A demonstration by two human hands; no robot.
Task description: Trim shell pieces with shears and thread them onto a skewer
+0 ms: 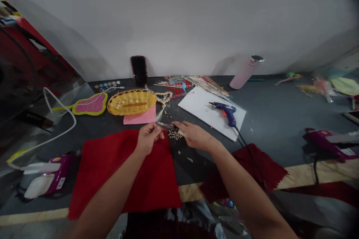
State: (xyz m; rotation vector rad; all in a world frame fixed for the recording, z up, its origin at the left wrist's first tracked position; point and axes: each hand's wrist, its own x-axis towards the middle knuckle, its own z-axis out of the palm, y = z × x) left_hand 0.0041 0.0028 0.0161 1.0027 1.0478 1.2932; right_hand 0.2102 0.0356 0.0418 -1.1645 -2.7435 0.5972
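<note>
My right hand [192, 134] is wrapped round the light handle of a dark metal cutting tool [166, 125]. At the tool's tip, my left hand [149, 137] is pinched closed; what it holds is too small to make out. Small pale pieces [175, 134] lie in a pile on the dark table under the tool. A yellow wicker basket [131, 103] with a few pale bits inside sits behind my left hand, partly over a pink pad [140, 117]. Beside the basket lies a pale beaded string with a tassel [164, 99].
Red cloth [126, 171] covers the near left. A blue glue gun [228, 112] rests on a white board [196, 106], its cord running over dark red cloth [260, 164]. Behind stand a phone [139, 70] and a pink bottle [245, 73]. Purple devices [60, 173] sit at both sides.
</note>
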